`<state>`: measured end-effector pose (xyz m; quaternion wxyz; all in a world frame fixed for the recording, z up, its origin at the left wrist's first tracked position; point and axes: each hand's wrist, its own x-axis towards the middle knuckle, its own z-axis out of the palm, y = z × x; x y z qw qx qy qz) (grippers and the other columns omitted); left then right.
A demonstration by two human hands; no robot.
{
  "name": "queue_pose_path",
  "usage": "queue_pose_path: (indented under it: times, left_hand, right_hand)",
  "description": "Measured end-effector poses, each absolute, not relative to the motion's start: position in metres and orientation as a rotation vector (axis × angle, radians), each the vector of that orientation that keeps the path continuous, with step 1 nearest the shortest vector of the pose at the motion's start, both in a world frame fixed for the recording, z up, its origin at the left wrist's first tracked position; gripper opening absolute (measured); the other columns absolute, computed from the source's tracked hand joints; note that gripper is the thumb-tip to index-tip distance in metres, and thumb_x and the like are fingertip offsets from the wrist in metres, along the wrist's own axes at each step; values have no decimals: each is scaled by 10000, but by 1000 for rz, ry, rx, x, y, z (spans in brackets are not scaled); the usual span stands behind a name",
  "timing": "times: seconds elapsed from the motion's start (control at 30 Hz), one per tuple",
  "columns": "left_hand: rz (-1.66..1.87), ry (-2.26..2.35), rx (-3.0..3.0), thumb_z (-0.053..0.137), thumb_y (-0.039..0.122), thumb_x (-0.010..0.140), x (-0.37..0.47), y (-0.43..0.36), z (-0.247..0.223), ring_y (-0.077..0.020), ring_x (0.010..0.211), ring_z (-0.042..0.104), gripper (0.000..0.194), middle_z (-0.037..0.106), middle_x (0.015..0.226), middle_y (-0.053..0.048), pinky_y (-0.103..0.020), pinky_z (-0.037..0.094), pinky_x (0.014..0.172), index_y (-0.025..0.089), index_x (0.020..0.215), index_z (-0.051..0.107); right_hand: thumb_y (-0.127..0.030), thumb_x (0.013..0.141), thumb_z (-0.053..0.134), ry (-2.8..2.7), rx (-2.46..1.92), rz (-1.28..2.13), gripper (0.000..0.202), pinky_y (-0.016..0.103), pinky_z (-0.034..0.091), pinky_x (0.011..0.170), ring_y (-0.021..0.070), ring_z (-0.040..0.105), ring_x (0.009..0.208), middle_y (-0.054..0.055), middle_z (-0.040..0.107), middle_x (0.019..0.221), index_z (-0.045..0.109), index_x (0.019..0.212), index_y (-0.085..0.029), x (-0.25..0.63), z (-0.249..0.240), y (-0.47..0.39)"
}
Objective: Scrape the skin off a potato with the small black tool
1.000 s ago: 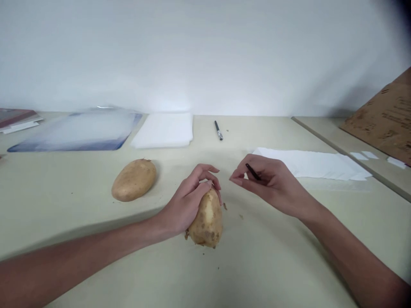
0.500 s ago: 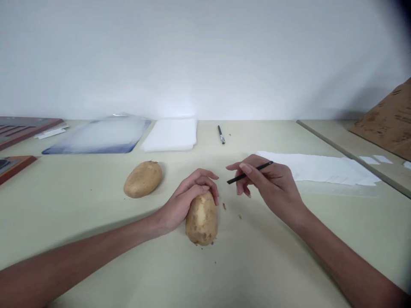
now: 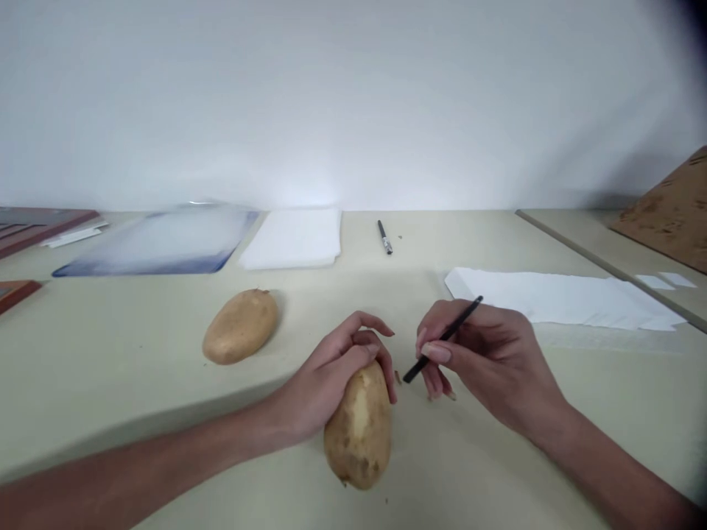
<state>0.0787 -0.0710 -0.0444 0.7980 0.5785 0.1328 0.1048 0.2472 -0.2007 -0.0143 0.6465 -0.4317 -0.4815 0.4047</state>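
Half-curled left hand grips the pale-patched potato, likely steadying it; beside it, right hand pinches a black stick

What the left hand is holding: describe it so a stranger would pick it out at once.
On the pale tabletop, find the person's left hand near the centre. The nearer potato lies under that hand, its far end gripped by thumb and fingers. Unlike the other potato, farther back on the left, it shows a pale strip along its top.
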Motion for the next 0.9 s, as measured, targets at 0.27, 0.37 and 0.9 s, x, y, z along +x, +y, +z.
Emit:
queue_pose_path:
  times: [0.27,0.37,0.9]
  left_hand:
    - [214,313,1186,490,223,987,85,-70,-45,-184,737,682,116,689,823,-28,-309,523,699,213,1055,583]
    - [205,289,1162,485,243,986,86,-71,-43,-178,630,667,107,676,696,-10,-292,518,624,210,1006,585]
    - [134,254,1231,488,280,1016,85,-67,-36,-223,799,723,131,695,812,-26,-354,551,764,225,1134,499]
  right_hand:
    - [-130,878,796,-907,-1045,1089,116,197,538,549,118,688,593,2,693,701,690,886,-175,224,-22,-190]
    - [-142,867,812,-855,-1034,1143,198,201,533,549,119,686,585,-31,655,685,634,932,-201,215,-25,-189]
    - [-194,940,744,-888,-963,1082,151,211,475,511,106,624,548,-31,632,683,595,914,-203,221,-20,-189]
